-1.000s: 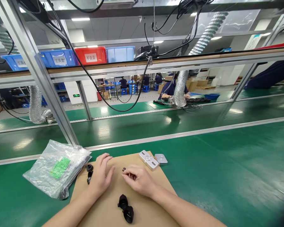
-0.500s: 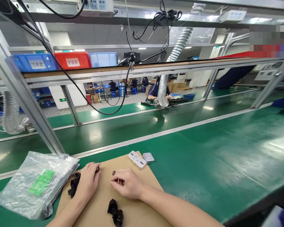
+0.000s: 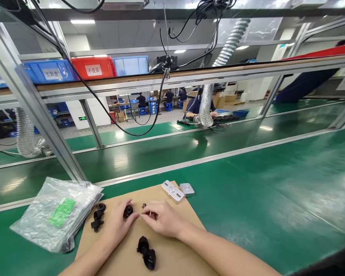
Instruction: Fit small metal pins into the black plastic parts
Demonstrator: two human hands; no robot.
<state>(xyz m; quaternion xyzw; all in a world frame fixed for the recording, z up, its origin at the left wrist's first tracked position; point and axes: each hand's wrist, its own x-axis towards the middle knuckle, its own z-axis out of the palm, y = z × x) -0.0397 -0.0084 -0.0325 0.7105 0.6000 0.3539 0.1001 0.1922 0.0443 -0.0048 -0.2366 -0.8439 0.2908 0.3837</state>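
My left hand (image 3: pixel 118 224) is curled round a small round black part (image 3: pixel 128 211) with a hole in its face. Close beside it, my right hand (image 3: pixel 164 219) has thumb and forefinger pinched together; whatever is between the tips is too small to make out. Just beyond those fingertips lies a little cluster of tiny dark pieces (image 3: pixel 144 206), which look like screws. A brown cardboard sheet (image 3: pixel 178 255) lies under both hands. Nearer to me on it rest two black cup-shaped parts (image 3: pixel 146 253), and several more black parts (image 3: pixel 97 216) sit left of my left hand.
Two silver metal blocks, a slotted one (image 3: pixel 173 191) and a square one (image 3: pixel 186 189), lie at the sheet's far edge. A clear plastic bag (image 3: pixel 57 218) with a green label is at left. An aluminium frame post (image 3: pixel 48 103) rises behind it; a black cable (image 3: pixel 103 109) hangs ahead.
My left hand has turned toward the right hand, bringing the round black part into view, and the hands are closer together. The whole view has shifted slightly.
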